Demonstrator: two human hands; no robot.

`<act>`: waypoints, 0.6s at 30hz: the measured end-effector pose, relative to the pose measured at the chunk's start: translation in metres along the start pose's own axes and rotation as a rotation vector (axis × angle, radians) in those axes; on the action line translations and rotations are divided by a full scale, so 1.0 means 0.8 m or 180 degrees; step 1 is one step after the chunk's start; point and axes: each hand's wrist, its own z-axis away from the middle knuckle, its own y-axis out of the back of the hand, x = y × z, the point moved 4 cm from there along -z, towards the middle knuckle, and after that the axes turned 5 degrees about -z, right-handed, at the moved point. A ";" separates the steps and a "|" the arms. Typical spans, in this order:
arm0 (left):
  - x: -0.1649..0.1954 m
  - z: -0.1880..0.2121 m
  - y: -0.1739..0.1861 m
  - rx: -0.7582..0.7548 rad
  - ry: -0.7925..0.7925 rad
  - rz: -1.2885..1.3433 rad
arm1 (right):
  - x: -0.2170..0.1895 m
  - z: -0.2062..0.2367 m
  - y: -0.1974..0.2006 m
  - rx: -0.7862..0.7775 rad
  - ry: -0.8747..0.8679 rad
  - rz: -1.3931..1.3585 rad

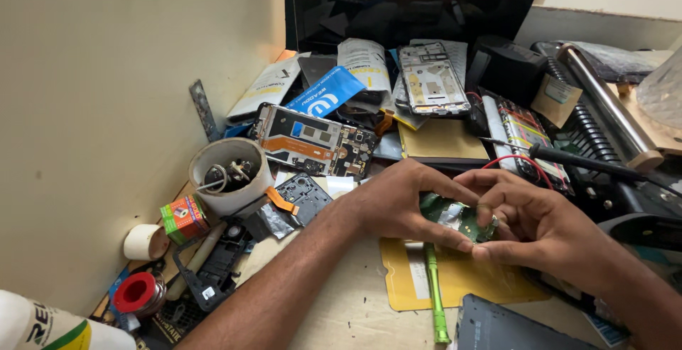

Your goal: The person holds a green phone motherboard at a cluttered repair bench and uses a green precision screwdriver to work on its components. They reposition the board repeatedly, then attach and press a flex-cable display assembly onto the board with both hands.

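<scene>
sitting far left is a white cup (229, 172) full of metal bits. next, the left hand (398, 204) pinches a little green board (455, 216) over a yellow card (455, 279). the right hand (540, 222) pinches the board's other end. a green stick (435, 293) lies just below.

- My left hand (398, 201) comes in from seven o'clock, forearm bare, fingers curled, thumb and fingertips pinched shut.
- My right hand (533, 215) enters from four o'clock, fingers bent toward nine o'clock, tips pinched.
- Both hands' fingertips meet at centre, touching.
</scene>
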 end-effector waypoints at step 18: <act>0.000 -0.002 -0.003 0.0014 -0.0157 0.0090 | -0.008 0.007 0.003 -0.0125 0.1481 0.0476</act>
